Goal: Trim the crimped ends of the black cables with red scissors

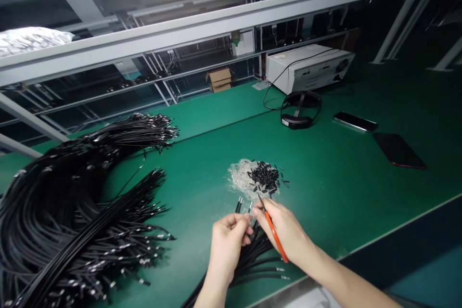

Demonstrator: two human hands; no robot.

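- Left hand is reaching forward, fingertips pinching one of the black cables.
- Right hand is angling inward, fingers gripping an orange-handled tool.
- Black cables are lying beneath both hands.

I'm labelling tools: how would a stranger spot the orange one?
On the green table, look below the black pieces. The tool is in the right hand, tip toward them. Its orange handle sets it apart from the black cables.
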